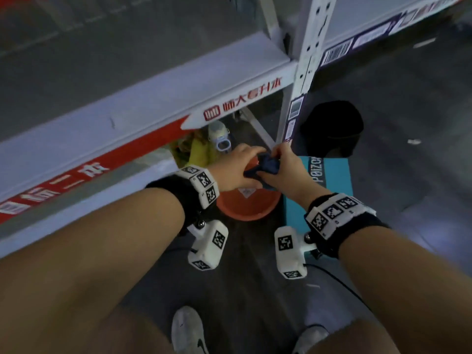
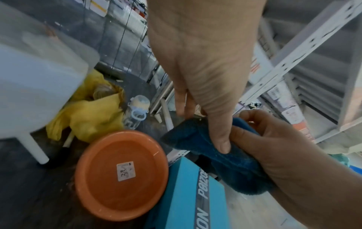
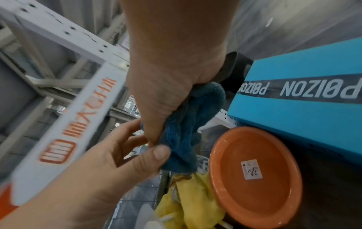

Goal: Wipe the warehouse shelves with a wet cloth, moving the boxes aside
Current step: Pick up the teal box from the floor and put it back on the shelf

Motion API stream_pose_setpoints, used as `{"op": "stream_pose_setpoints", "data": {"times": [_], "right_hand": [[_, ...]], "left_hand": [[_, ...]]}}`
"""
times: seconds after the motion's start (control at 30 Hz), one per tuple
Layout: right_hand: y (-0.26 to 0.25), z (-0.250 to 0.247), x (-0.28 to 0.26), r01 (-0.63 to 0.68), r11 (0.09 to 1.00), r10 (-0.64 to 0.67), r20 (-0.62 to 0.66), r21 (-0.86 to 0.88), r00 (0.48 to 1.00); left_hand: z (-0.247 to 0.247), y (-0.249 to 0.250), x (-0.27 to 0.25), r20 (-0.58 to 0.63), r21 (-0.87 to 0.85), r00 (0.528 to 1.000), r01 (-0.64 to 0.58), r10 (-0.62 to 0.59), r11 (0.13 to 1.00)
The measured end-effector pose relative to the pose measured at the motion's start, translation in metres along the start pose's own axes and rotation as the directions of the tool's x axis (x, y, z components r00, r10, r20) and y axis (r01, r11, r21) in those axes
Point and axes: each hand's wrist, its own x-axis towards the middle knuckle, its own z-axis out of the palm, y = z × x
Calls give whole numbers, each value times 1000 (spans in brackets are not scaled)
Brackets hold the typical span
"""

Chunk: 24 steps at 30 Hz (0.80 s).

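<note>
A bunched dark blue cloth (image 1: pixel 265 166) hangs between both hands above an orange basin (image 1: pixel 245 208) on the floor. My left hand (image 1: pixel 251 162) pinches one end; in the left wrist view its thumb presses on the cloth (image 2: pixel 195 139). My right hand (image 1: pixel 277 162) grips the other end, its fingers curled round the cloth (image 3: pixel 195 116). A teal box (image 1: pixel 329 180) printed POIZON stands on the floor right of the basin. The white shelf beam (image 1: pixel 143 108) with red lettering runs across at the left. Most of the cloth's middle is hidden by the hands.
A black bin (image 1: pixel 332 126) stands beyond the teal box by the shelf upright (image 1: pixel 304 72). Under the shelf lie a yellow bag (image 2: pixel 92 117) and a clear bottle (image 2: pixel 137 111), beside a white stool-like object (image 2: pixel 39 77). My shoes (image 1: pixel 189 330) are on the grey floor near the basin.
</note>
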Motion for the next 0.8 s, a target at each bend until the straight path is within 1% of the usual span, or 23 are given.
{"op": "stream_pose_setpoints", "data": {"times": [0.03,0.07,0.13,0.17,0.2,0.27,0.33,0.4,0.47,0.53,0.57,0.63,0.8], "right_hand": [[15,13,6,17,1000,-17,0,0,1000],[31,28,12,39,999,-39,-3,5,999],[59,51,23,83,996,-82,-14,25,997],[72,62,27,102,994,-102,-15,26,995],[85,72,32,121,992,-121,-7,19,993],[111,89,44,143,989,-142,34,-30,989],[129,97,53,144,981,-129,115,-128,985],[153,101,58,117,959,-82,142,-258,986],[175,97,58,58,928,-13,122,-367,992],[191,89,54,-5,892,54,95,-453,994],[196,83,51,-34,875,84,83,-483,993],[202,72,45,-82,860,126,55,-504,990],[218,49,32,-196,841,207,-34,-505,978]], "left_hand": [[18,-13,9,8,-33,1000,-16,16,999],[36,-28,19,-8,-77,999,-37,36,996],[62,-48,33,-84,-136,995,-73,62,988],[75,-58,38,-133,-136,989,-83,65,987],[88,-67,43,-182,-110,981,-91,70,990],[115,-86,56,-245,-8,968,-66,62,998],[136,-105,67,-240,69,971,15,2,997],[159,-125,80,-242,85,965,124,-101,989],[179,-140,89,-236,76,947,244,-220,967],[194,-145,94,-186,62,926,345,-329,937],[199,-143,96,-148,46,920,372,-362,927],[202,-136,100,-120,20,925,364,-360,931],[196,-98,123,-187,6,944,276,-270,961]]}}
